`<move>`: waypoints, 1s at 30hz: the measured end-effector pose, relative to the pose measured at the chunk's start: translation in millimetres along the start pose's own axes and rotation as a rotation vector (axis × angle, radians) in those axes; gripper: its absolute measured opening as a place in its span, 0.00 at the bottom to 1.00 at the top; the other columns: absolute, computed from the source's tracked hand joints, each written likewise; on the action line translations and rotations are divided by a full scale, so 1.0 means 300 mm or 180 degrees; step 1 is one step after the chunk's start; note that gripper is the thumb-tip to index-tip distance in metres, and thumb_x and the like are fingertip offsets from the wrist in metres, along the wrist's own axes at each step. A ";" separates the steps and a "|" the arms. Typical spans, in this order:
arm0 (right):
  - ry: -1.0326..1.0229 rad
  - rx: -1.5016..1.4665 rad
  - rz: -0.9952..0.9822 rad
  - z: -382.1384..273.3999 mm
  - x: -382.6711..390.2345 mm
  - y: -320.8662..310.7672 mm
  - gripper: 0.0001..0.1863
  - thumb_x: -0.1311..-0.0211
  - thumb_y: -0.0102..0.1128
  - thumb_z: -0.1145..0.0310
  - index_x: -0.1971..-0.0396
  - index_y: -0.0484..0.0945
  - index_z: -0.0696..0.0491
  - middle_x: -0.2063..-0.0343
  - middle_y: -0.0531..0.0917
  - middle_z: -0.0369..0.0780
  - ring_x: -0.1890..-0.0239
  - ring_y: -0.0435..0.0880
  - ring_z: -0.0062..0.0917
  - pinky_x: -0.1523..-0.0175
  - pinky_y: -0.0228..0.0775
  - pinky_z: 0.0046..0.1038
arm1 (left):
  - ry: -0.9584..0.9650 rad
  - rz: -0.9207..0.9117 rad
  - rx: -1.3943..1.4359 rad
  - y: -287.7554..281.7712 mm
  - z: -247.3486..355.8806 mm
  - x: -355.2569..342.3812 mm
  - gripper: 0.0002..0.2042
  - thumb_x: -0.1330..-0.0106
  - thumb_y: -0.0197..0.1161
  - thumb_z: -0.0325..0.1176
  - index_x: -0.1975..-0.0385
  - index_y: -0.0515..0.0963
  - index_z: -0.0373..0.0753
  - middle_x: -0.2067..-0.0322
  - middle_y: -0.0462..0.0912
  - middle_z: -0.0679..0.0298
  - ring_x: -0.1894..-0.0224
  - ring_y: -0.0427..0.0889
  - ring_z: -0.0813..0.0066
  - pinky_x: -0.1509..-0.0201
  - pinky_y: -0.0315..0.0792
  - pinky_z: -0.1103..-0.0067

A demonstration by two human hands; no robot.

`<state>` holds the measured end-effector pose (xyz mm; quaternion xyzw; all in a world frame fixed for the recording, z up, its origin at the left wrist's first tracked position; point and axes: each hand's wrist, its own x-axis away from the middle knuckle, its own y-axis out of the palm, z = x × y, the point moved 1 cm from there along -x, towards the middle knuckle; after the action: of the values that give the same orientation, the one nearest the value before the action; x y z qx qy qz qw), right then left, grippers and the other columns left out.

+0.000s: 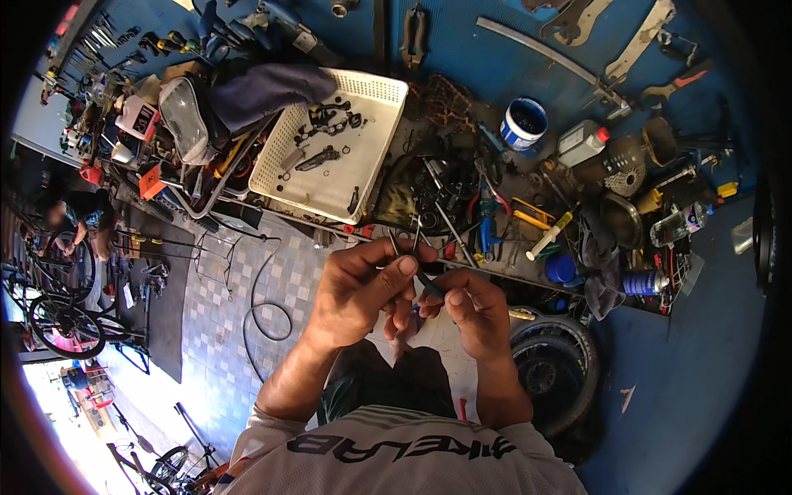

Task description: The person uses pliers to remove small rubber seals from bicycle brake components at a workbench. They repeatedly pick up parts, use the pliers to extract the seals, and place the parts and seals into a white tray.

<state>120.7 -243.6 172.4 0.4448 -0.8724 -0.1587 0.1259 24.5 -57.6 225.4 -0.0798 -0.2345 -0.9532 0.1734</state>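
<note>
Below the workbench edge, my left hand (367, 293) is closed around thin pliers (431, 285) with metal tips and dark teal handles, its thumb near the metal part. My right hand (474, 318) grips the handle end, fingers curled. The tips point up toward a dark, greasy pile of parts and tools (412, 186) on the bench. Whether anything small sits at the tips is too small to tell. Just behind my hands lie red-handled pliers (495, 194) and other hand tools.
A white perforated tray (375, 124) holds small dark parts. Right of it stand a blue-white bucket (521, 132) and bottles (577, 140). A black hose (272, 322) lies on the tiles, wheels (553, 371) lean below the bench, and another person (87, 210) bends at bicycles on the left.
</note>
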 end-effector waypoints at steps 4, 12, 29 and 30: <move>-0.0111 -0.0414 -0.0734 -0.034 -0.005 -0.042 0.15 0.17 0.60 0.59 0.53 0.82 0.57 0.48 0.84 0.40 0.55 0.83 0.22 0.49 0.80 0.29 | 0.0338 -0.0156 -0.0108 0.065 0.010 0.025 0.14 0.16 0.61 0.31 0.44 0.83 0.26 0.73 0.83 0.65 0.74 0.84 0.79 0.69 0.79 0.82; -0.0528 -0.1090 -0.0697 -0.028 0.013 -0.030 0.16 0.16 0.58 0.58 0.58 0.80 0.57 0.39 0.76 0.40 0.56 0.75 0.19 0.49 0.69 0.28 | 0.1811 -0.0036 -0.1567 0.170 -0.037 -0.012 0.18 0.19 0.65 0.38 0.41 0.86 0.30 0.38 0.79 0.54 0.34 0.74 0.66 0.40 0.76 0.74; -0.0794 -0.0278 -0.0631 -0.157 0.056 -0.057 0.15 0.16 0.56 0.62 0.63 0.75 0.57 0.61 0.76 0.37 0.60 0.78 0.20 0.56 0.68 0.26 | 0.2223 -0.0160 0.0156 0.267 -0.109 -0.070 0.18 0.34 0.76 0.18 0.44 0.85 0.34 0.42 0.80 0.53 0.42 0.82 0.69 0.48 0.84 0.82; -0.0796 -0.0156 -0.0577 -0.157 0.059 -0.060 0.15 0.16 0.57 0.62 0.63 0.75 0.58 0.62 0.76 0.37 0.60 0.78 0.21 0.56 0.68 0.27 | 0.2340 -0.0135 0.0021 0.267 -0.108 -0.069 0.19 0.34 0.76 0.18 0.44 0.85 0.34 0.42 0.80 0.53 0.42 0.82 0.68 0.46 0.84 0.80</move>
<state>140.9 -275.9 210.1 0.4953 -0.8334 -0.2448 0.0123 70.8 -133.5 225.8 0.2735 -0.1613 -0.9208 0.2265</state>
